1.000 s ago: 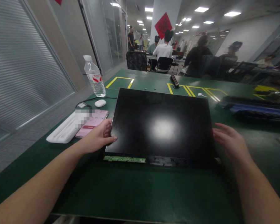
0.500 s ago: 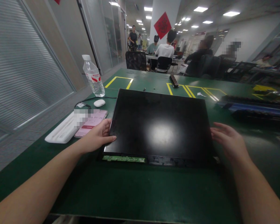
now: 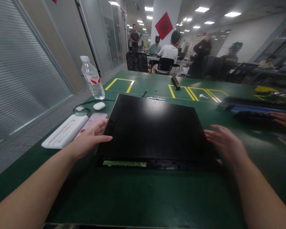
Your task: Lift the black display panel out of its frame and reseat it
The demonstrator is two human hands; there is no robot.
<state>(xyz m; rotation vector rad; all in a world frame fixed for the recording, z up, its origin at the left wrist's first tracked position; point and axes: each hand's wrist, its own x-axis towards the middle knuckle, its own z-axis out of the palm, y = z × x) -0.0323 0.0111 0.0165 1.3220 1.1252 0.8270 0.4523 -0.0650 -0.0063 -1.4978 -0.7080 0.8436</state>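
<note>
Panel [image 3: 150, 130] lies flat mid-tabletop [image 3: 133, 197], circuit strip [image 3: 124, 163] along its near edge. Left hand [image 3: 88, 141] grasps the left edge, thumb on top; right hand [image 3: 225, 144] is released, fingers spread at the right edge, perhaps touching. Best gripped by both side edges and kept level; phone [image 3: 91, 122] and tray [image 3: 65, 130] crowd the left, with open room nearside.

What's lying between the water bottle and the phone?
In the head view, a small white oval device and a black cable lie between the water bottle and the phone.
</note>
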